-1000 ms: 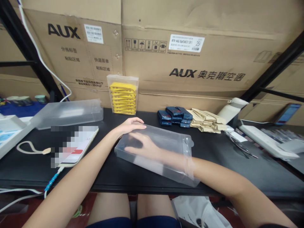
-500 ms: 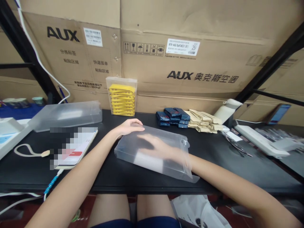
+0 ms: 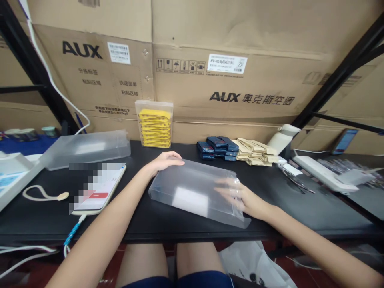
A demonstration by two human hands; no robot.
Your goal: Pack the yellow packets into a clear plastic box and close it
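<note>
A clear plastic box (image 3: 192, 204) lies on its side on the black desk, its open end with loose flaps facing right. My left hand (image 3: 165, 162) grips its far left edge, thumb along the top. My right hand (image 3: 244, 198) is at the open end; its stretched fingers show through the plastic, apart and with nothing seen between them. A white patch shows on the box's front side. Behind it stands a similar clear box (image 3: 154, 105) holding a stack of yellow packets (image 3: 154, 128).
Dark blue packets (image 3: 220, 148) and beige packets (image 3: 255, 152) lie stacked at the back right, by a white bottle (image 3: 283, 140). Another clear box (image 3: 90, 148) lies back left. A charging phone (image 3: 102, 192) is beside my left forearm. Black rack posts frame both sides.
My right hand has drawn back to the right, from deep inside the clear box to its open end. My left hand keeps its grip on the box.
</note>
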